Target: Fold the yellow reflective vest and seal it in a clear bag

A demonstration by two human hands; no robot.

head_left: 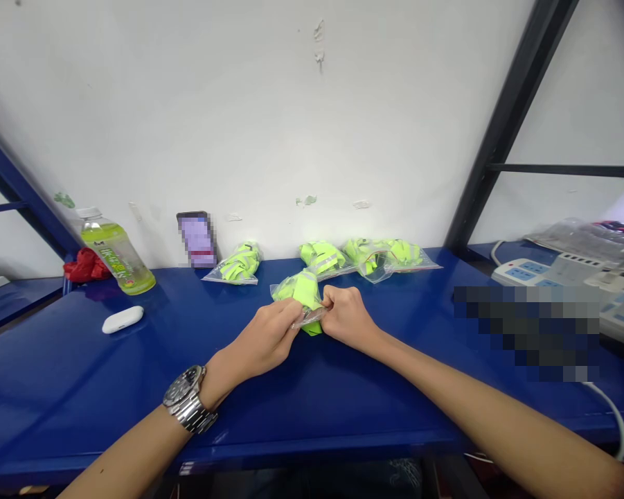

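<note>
Pinching from both sides, the left hand and right hand meet at the centre of the frame, fingers closed on the near edge of a small clear plastic bag stuffed with crumpled neon-green fabric, which rests on the glossy blue metal shelf. A steel-link wristwatch sits on the left wrist. Behind the hands, along the scuffed white wall, lie three more clear bags of the same green fabric, well apart from the held one. Further to the left are a smooth white earbud case, a green plastic drink bottle, a red cloth and a propped phone. A white power strip lies at the right edge.
</note>
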